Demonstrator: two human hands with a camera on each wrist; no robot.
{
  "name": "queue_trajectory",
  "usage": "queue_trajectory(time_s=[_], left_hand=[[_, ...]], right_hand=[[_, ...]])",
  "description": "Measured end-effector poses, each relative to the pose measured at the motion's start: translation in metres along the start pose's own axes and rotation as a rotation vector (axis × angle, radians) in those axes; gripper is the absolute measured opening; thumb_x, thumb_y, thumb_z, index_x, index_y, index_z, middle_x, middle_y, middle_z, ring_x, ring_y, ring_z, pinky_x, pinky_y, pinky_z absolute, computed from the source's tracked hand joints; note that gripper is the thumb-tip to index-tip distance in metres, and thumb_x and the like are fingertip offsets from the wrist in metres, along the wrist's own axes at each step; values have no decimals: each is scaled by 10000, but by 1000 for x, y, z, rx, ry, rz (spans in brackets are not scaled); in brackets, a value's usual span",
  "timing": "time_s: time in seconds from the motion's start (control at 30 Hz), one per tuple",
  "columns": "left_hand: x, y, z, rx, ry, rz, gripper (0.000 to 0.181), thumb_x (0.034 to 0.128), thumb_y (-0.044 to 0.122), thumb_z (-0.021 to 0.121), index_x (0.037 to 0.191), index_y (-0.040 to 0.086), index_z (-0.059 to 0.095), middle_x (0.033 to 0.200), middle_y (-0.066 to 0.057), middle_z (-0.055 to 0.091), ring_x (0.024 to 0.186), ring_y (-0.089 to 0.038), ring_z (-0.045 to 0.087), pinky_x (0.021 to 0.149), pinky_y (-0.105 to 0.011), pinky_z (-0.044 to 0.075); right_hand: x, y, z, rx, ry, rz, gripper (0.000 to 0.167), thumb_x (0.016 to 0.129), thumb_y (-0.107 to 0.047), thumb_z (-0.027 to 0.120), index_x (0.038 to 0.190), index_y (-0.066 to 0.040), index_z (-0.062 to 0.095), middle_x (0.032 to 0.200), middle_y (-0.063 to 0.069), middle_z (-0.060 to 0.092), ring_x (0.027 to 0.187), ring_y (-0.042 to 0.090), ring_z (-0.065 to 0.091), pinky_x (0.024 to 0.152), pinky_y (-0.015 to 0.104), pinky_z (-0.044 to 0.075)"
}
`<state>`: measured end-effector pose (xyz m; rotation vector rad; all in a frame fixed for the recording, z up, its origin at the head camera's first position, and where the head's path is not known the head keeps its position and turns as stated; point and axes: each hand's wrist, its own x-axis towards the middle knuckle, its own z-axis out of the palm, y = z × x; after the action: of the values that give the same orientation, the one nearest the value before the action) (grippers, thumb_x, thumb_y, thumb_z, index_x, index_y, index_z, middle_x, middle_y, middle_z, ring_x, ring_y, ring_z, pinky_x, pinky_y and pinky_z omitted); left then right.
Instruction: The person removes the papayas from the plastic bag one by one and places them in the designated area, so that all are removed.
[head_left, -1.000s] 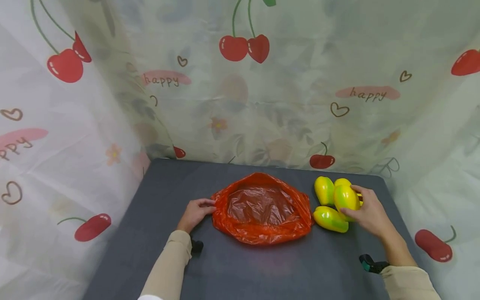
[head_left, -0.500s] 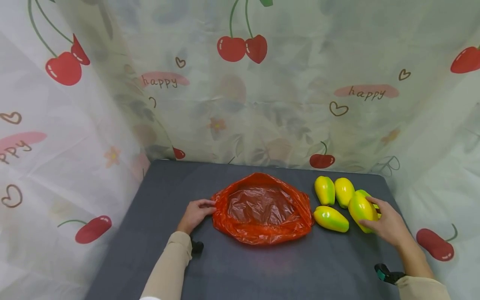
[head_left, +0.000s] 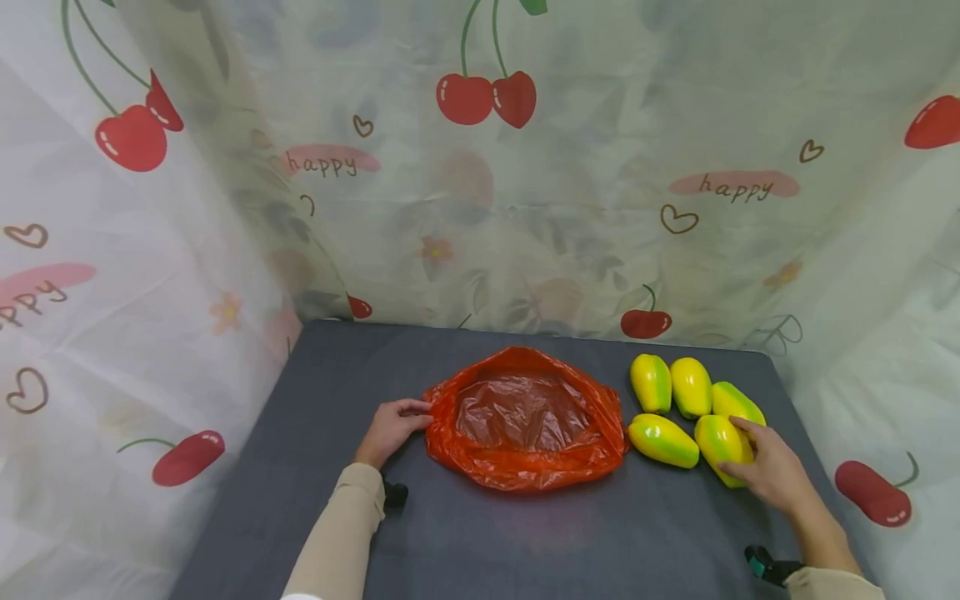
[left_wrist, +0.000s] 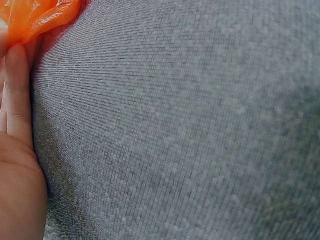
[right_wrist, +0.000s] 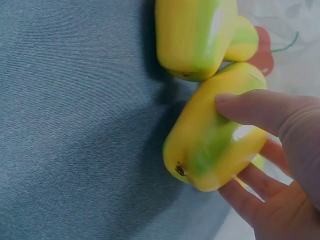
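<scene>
An orange-red plastic bag [head_left: 525,477] lies spread on the table, its mouth facing up. At the bag's left edge my left hand [head_left: 392,429] pinches the plastic, with the fingers [left_wrist: 19,95] against the bag rim in the left wrist view. My right hand [head_left: 776,467] holds a glossy yellow-green papaya [head_left: 720,446], the nearest of the group. Thumb on top and fingers curled under its far side, the hand grips the papaya [right_wrist: 215,135] in the right wrist view.
Several other papayas [head_left: 663,440] lie close together right of the bag, two upright at the back [head_left: 651,383]. The dark grey table [head_left: 480,550] is bordered by a cherry-print curtain [head_left: 480,208] at the back and sides.
My right hand has moved the papaya from above the others rightward, then down toward the near side beside them. The left hand and the bag have stayed put.
</scene>
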<state>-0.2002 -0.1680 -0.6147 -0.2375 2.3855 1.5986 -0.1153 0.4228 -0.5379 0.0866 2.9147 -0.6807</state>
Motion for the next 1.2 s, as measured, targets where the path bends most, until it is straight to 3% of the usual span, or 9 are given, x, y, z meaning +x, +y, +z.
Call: queue_trajectory(time_s=[0.2, 0.57, 0.97, 1.2], left_hand=[[3, -4, 0, 4, 0, 0, 202, 905, 291, 779, 1096, 225, 791, 1202, -26, 746, 1126, -218, 644, 1083, -488, 479], [6, -6, -1, 8, -7, 2, 211, 894, 308, 791, 1089, 228, 792, 1189, -24, 750, 1110, -215, 649, 1070, -487, 490], [15, -8, -3, 6, 12, 14, 250, 896, 273, 790, 1135, 198, 782, 1184, -36, 761, 1114, -215, 668, 1069, -478, 500], [10, 2, -9, 76, -35, -22, 278, 883, 296, 800, 1150, 223, 772, 1224, -29, 739, 1127, -216, 660, 1084, -484, 495]], right_hand=[[-2, 4, 8, 15, 33, 12, 819, 834, -232, 820, 1448, 117, 406, 1272, 399, 427, 1103, 495, 392, 902, 658, 405], [-3, 9, 23, 37, 85, 21, 794, 843, -217, 817, 1430, 136, 416, 1286, 378, 471, 1096, 482, 466, 919, 648, 426], [2, -3, 19, 50, 103, 20, 793, 877, -281, 789, 1443, 129, 414, 1329, 385, 445, 1144, 499, 434, 970, 678, 390], [3, -23, 13, 39, 210, -23, 643, 936, -259, 719, 1410, 99, 472, 1346, 383, 437, 1154, 522, 442, 953, 701, 388]])
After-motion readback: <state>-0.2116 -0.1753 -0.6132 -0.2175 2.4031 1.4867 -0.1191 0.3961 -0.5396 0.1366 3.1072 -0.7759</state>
